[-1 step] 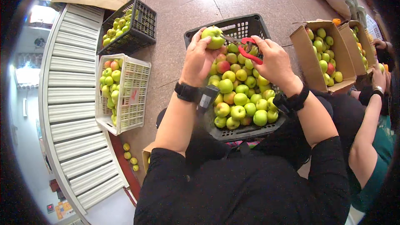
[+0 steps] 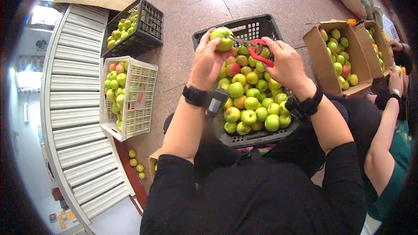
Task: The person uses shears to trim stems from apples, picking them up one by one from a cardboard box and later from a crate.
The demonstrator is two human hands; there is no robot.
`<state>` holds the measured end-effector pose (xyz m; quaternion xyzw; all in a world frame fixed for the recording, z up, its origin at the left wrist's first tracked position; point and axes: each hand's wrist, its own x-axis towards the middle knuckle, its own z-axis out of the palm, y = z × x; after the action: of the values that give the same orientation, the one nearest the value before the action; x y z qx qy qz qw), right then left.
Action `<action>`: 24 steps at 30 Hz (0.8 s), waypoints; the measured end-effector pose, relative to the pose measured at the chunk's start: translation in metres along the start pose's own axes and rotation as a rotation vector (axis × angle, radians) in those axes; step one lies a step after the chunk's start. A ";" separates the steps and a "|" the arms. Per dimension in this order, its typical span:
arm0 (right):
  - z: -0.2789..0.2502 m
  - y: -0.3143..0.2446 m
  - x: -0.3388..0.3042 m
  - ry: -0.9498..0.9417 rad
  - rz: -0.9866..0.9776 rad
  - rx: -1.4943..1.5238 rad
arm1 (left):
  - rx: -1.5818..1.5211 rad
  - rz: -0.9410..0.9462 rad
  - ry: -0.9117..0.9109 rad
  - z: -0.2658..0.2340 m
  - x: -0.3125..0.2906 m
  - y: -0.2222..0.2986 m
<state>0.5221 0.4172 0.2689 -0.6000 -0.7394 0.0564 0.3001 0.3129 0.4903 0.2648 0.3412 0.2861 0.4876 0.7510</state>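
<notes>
Between the fingers and thumb of my left hand (image 2: 206, 56) is a green apple (image 2: 223, 40), its stem side facing right. My right hand (image 2: 285, 63) grips red-handled pruning shears (image 2: 266, 61), and their dark blades reach left to the apple's stem area. Whether the blades touch the stem is too small to tell. Below both hands stands a black plastic crate (image 2: 270, 24) filled with green apples (image 2: 251, 103), a few of them blushed red.
On the left are a white crate (image 2: 141, 95) and a black crate (image 2: 150, 26) of apples, beside a roller conveyor (image 2: 74, 109). Several loose apples (image 2: 133, 162) lie near it. At right stand cardboard boxes (image 2: 317, 56) of apples, with another person's arm (image 2: 385, 135) close by.
</notes>
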 end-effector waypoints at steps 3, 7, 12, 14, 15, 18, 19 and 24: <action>0.002 -0.002 0.000 0.015 -0.020 0.011 | 0.070 0.037 0.009 0.004 -0.002 0.000; 0.002 -0.004 0.000 -0.014 0.011 0.020 | 0.073 0.057 0.012 0.006 -0.003 -0.002; -0.001 -0.004 0.001 -0.032 0.005 0.009 | 0.275 0.112 0.032 0.013 -0.006 0.000; -0.001 -0.005 0.000 -0.052 0.019 0.054 | 0.295 0.139 0.027 0.015 -0.008 -0.002; 0.000 -0.006 -0.001 -0.050 0.020 0.057 | 0.312 0.166 0.022 0.015 -0.009 -0.002; 0.000 -0.008 0.001 -0.057 0.032 0.066 | 0.293 0.157 0.011 0.016 -0.010 -0.002; 0.000 -0.008 0.001 -0.037 0.015 0.034 | 0.295 0.156 0.010 0.016 -0.010 -0.003; 0.004 -0.005 -0.003 -0.012 -0.013 0.002 | 0.415 0.213 -0.006 0.014 -0.010 -0.005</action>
<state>0.5158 0.4142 0.2669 -0.5946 -0.7449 0.0589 0.2966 0.3222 0.4763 0.2703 0.5181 0.3406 0.4938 0.6097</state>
